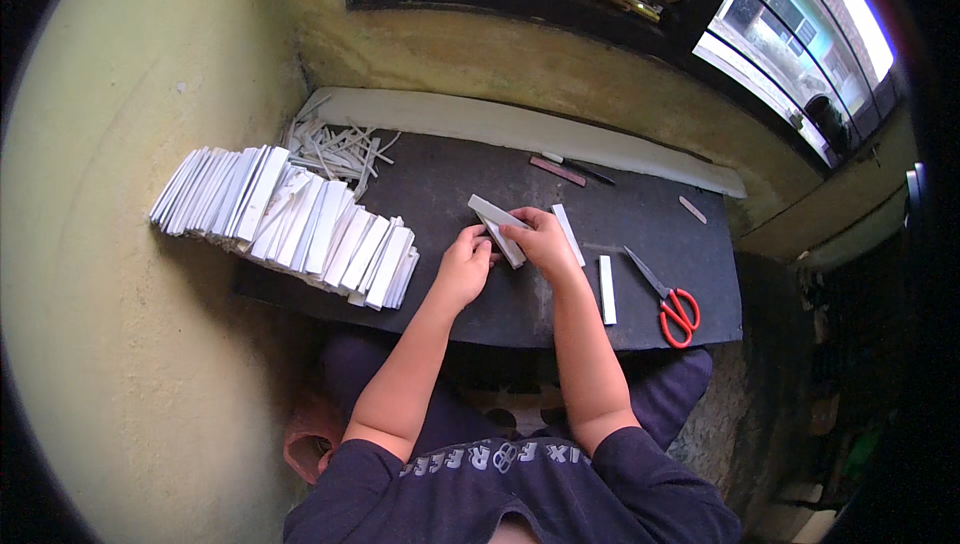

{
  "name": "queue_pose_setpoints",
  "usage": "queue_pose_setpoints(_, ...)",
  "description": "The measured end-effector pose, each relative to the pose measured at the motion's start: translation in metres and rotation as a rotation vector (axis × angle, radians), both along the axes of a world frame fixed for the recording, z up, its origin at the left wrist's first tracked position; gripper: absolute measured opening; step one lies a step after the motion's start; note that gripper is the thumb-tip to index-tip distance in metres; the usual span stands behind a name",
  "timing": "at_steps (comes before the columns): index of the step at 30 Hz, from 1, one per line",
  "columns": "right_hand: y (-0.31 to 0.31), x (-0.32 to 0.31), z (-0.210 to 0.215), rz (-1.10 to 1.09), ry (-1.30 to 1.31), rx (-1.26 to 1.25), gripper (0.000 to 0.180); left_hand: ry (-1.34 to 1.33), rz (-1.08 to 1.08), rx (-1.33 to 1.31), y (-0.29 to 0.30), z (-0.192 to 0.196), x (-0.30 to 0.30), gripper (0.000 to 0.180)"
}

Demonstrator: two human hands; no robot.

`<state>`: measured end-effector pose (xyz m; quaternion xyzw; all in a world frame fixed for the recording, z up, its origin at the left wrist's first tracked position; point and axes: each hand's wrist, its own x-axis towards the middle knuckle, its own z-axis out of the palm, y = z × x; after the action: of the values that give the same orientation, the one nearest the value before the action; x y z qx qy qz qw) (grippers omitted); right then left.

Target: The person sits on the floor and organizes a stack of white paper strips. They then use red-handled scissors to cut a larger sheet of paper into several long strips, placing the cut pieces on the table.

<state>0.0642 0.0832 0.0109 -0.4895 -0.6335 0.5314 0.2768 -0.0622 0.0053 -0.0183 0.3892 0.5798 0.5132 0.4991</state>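
Over the middle of the dark table, my two hands hold a small bundle of flat white strips [496, 211]; one strip is angled away from the others. My right hand [545, 242] pinches the strips from the right. My left hand [466, 266] is closed at their lower left side, its fingertips partly hidden behind them. Just beyond my right hand lies a white strip [567, 234], and a thicker white strip [608, 290] lies nearer me. To its right rest scissors [679, 316] with red handles, blades pointing away and slightly left.
Long rows of packed white strips [290, 219] fill the table's left side. Thin offcuts [340, 152] lie piled behind them. A long pale board [480, 126] runs along the wall. A reddish bar [557, 172], a dark pen [590, 172] and a small pale stick [692, 210] lie toward the back.
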Motion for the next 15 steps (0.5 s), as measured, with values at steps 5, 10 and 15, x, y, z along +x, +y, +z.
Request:
queue_pose_setpoints(5,-0.002,0.004,-0.013,-0.028,-0.115,0.178,0.029,0.422,-0.008,0.016,-0.007,0.016,-0.004,0.029)
queue_pose_setpoints(10,-0.017,-0.002,0.006,-0.014,-0.287,0.334,0.028,0.507,-0.021,0.146,-0.011,0.017,-0.005,0.025)
queue_pose_setpoints(15,-0.027,-0.002,0.018,-0.022,-0.411,0.401,0.032,0.386,-0.042,0.127,-0.008,0.011,-0.003,0.033)
